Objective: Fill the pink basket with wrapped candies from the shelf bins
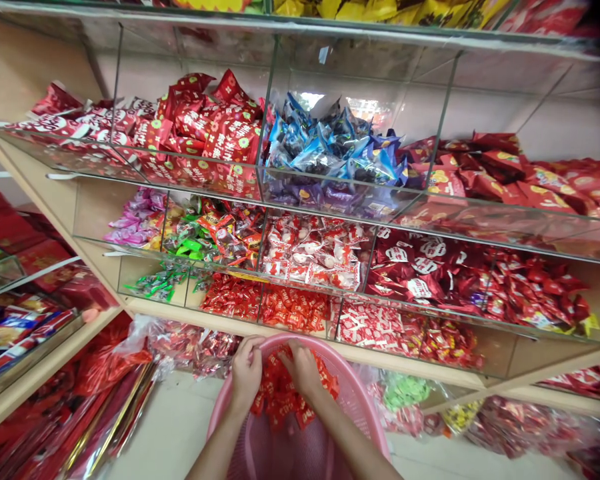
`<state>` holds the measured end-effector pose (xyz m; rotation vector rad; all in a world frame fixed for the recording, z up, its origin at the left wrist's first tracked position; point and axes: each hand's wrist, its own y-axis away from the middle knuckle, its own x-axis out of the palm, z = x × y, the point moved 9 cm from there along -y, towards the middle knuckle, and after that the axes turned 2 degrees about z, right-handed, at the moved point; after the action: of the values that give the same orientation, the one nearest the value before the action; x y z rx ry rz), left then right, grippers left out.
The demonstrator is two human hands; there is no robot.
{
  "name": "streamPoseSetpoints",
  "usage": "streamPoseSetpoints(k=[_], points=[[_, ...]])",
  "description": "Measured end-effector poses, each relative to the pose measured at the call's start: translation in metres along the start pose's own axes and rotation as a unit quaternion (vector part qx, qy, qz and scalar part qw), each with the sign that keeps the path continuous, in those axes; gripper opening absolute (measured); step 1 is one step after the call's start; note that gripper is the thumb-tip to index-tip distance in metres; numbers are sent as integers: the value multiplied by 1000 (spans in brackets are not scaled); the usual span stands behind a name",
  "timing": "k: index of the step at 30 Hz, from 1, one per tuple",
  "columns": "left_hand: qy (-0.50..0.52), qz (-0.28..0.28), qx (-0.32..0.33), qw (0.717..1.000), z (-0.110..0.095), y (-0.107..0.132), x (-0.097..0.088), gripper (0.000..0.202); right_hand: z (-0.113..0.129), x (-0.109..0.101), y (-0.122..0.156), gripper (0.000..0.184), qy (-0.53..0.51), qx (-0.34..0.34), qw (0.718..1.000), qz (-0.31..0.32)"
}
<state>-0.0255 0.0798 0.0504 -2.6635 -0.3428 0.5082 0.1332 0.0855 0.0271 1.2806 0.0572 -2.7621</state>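
A pink plastic basket (365, 407) sits low in front of me, below the sweet shelves. Both hands reach into it from below. My left hand (246, 373) and my right hand (304, 371) are closed around a bunch of red wrapped sweets (279, 399) held between them over the basket. The fingertips are curled into the wrappers and partly hidden.
Clear glass bins (270, 127) on wooden shelves hold red, blue (330, 143), purple and green (180, 247) wrapped sweets. Bags of sweets (190, 343) lie on the floor under the bottom shelf. More red packs fill a shelf (25, 320) at the left.
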Motion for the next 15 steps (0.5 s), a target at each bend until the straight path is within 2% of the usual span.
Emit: streamPoseSetpoints(k=[4, 6, 9, 11, 15], points=[[-3, 3, 3, 1000, -1, 0, 0, 23, -12, -10, -4, 20, -140, 4, 989, -53], [-3, 6, 1, 1000, 0, 0, 1, 23, -19, -14, -3, 22, -243, 15, 968, -62], [-2, 4, -1, 1000, 1, 0, 1, 23, -33, -14, 3, 24, -358, 56, 931, -40], [-3, 4, -2, 1000, 1, 0, 2, 23, -43, -15, 10, 25, -390, 84, 916, -27], [-5, 8, -6, 1000, 1, 0, 2, 23, -67, -22, 17, 35, -403, 92, 909, -55]])
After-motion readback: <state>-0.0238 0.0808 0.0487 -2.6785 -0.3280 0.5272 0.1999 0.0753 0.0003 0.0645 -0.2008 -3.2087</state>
